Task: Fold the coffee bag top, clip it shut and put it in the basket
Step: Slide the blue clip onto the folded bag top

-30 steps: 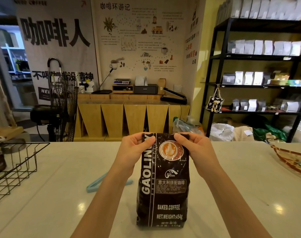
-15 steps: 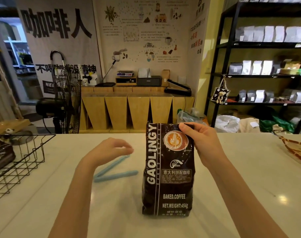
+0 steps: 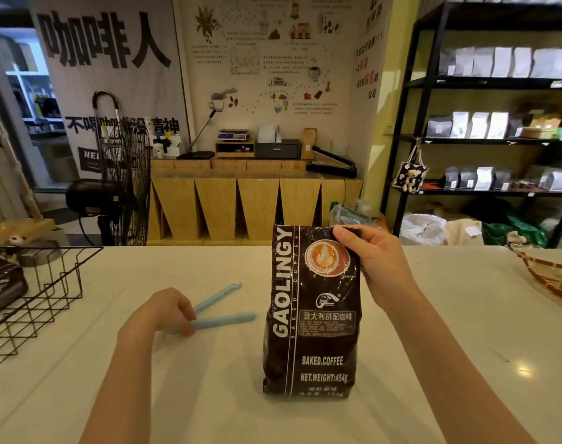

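Note:
A dark brown coffee bag [image 3: 311,315] lettered GAOLINGY stands upright on the white counter [image 3: 433,363], its top folded down. My right hand [image 3: 374,264] pinches the bag's folded top right corner. Left of the bag lies a light blue clip [image 3: 223,310], its two arms spread in a V. My left hand [image 3: 164,314] rests on the clip's hinge end, fingers closing around it. The black wire basket [image 3: 54,283] stands at the counter's far left, with another dark coffee bag [image 3: 1,283] inside.
A patterned tray [image 3: 551,280] pokes in at the counter's right edge. Beyond the counter stand a black floor fan [image 3: 123,174], a wooden cabinet [image 3: 241,203] and black shelves [image 3: 497,139] of pale bags.
My left hand let go of the bag top, swung left and down, and came onto the blue clip. My right hand stayed on the bag's top corner.

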`<state>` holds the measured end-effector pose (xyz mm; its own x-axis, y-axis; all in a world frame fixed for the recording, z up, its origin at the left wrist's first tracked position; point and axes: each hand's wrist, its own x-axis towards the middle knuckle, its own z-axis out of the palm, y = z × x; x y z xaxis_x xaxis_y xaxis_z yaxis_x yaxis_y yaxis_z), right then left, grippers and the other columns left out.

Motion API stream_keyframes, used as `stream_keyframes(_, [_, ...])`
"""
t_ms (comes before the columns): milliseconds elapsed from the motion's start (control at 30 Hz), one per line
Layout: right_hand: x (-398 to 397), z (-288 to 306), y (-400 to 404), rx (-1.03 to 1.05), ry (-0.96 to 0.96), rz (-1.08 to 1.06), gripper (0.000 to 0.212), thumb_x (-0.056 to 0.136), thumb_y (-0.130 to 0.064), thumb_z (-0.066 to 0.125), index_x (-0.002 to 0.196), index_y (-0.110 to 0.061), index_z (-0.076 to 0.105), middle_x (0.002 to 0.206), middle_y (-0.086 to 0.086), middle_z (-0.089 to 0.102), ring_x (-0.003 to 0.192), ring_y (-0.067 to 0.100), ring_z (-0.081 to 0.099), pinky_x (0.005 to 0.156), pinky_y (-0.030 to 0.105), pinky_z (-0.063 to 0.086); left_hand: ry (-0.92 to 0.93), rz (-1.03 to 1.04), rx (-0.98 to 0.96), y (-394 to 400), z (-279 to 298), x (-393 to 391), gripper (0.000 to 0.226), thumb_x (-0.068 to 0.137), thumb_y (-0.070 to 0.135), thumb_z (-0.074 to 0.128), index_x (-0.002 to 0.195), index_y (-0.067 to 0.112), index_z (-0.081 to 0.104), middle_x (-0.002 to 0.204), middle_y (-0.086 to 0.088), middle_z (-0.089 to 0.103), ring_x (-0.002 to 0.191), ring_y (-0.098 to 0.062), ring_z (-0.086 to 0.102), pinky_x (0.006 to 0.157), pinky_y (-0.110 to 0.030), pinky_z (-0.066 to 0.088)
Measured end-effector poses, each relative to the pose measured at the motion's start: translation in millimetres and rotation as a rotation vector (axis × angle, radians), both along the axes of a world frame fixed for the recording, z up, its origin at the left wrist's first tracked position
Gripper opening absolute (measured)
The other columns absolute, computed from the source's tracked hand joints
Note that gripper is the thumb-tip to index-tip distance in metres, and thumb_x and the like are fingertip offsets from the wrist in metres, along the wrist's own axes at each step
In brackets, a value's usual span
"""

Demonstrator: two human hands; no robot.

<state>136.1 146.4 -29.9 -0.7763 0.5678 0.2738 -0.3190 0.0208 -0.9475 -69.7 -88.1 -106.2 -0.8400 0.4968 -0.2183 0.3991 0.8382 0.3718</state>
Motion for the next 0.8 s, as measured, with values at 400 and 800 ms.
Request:
stream_keyframes(400, [1, -1, 2, -0.029, 0.002, -0.005, 0.007, 0.080, -0.016, 0.065, 0.074, -0.016, 0.070, 0.062, -0.001, 0.073, 0.057, 0.011, 0.068, 0.049, 0.016, 0.053, -0.414, -0.034, 1.323, -16, 71, 34, 0.024, 0.068, 0.018, 0.063, 0.091, 0.009, 0.063, 0.096, -0.010, 0.068, 0.084, -0.014, 0.070, 0.068, -0.020, 0.057])
stream_keyframes(800, [1, 0, -1, -0.022, 0.011, -0.011, 0.009, 0.080, -0.015, 0.064, 0.072, -0.016, 0.070, 0.057, -0.003, 0.071, 0.053, 0.009, 0.067, 0.048, 0.016, 0.052, -0.277, -0.229, 1.157, 42, 91, 84, 0.018, 0.067, 0.018, 0.067, 0.085, 0.015, 0.066, 0.091, -0.005, 0.070, 0.084, -0.013, 0.069, 0.077, -0.023, 0.056])
